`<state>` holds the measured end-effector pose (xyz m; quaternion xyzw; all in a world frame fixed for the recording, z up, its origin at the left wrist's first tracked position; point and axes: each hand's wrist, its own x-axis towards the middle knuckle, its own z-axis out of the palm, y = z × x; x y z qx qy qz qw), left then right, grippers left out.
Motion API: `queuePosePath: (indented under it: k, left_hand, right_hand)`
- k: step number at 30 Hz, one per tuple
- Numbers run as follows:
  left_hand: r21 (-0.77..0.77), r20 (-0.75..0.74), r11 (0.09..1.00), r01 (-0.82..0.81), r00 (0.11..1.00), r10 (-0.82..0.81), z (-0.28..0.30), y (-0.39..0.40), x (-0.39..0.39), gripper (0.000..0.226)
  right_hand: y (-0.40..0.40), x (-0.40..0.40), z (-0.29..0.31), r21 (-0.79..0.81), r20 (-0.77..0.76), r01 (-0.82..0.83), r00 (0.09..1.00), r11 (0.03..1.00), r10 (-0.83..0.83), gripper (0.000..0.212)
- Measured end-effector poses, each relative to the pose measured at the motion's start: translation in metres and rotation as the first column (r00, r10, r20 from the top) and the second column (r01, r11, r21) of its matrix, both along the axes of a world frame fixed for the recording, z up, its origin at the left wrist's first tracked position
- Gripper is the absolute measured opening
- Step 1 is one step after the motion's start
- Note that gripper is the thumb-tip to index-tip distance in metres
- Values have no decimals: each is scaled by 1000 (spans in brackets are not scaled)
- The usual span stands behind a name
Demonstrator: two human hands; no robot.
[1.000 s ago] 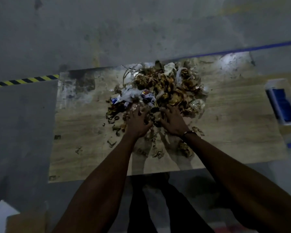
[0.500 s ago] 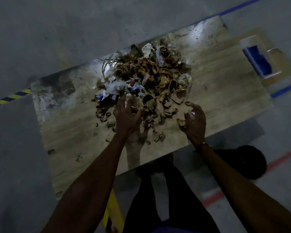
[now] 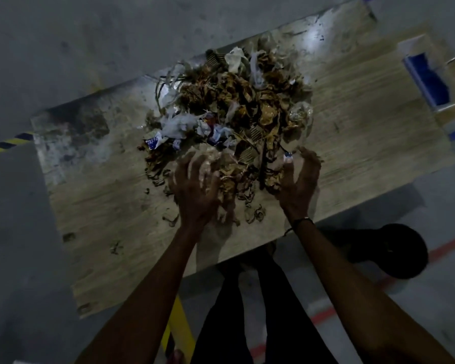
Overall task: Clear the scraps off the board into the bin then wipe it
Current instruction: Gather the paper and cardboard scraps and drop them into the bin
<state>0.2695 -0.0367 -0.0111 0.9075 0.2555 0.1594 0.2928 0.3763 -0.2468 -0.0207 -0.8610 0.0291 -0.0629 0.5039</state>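
Centrally, a heap of dry brown leaves, torn paper and plastic scraps (image 3: 237,114) is piled on the pale wooden board (image 3: 365,132). The left hand (image 3: 195,190) is laid on the heap's near edge with fingers spread, while the right hand (image 3: 298,185) is cupped, fingers splayed, against its near right side. A dark round bin (image 3: 399,250) is seen beyond the board's near edge, beside the right forearm.

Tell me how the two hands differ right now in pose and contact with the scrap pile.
The left hand lies palm down on the near edge of the scrap pile; the right hand stands at the pile's right side, fingers spread and curled inward. Only the right wrist wears a dark band. Neither plainly grips anything.
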Motion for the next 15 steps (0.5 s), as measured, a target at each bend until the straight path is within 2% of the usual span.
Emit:
queuePosePath:
  k: [2, 5, 7, 10, 15]
  left_hand:
    - [-37, -50, 996, -78, 996, 76, -12, 11, -1, 57]
    - [-149, -46, 989, -24, 999, 17, -31, 7, 17, 62]
    - [-227, 8, 974, 12, 1000, -10, -39, -5, 37, 59]
    - [-387, 122, 922, 11, 992, 39, -40, -27, 61, 50]
    - [-556, 289, 830, 37, 945, 152, -39, -52, 72, 39]
  right_hand:
    - [2, 10, -6, 16, -68, 11, 998, 1000, -10, 68]
    - [23, 19, -15, 7, -107, -93, 990, 996, 93, 65]
    - [41, 21, -18, 17, -91, -153, 984, 988, 154, 61]
    - [63, 15, -19, 97, -93, -215, 970, 972, 224, 45]
    - [80, 5, -17, 315, -137, -200, 958, 928, 253, 39]
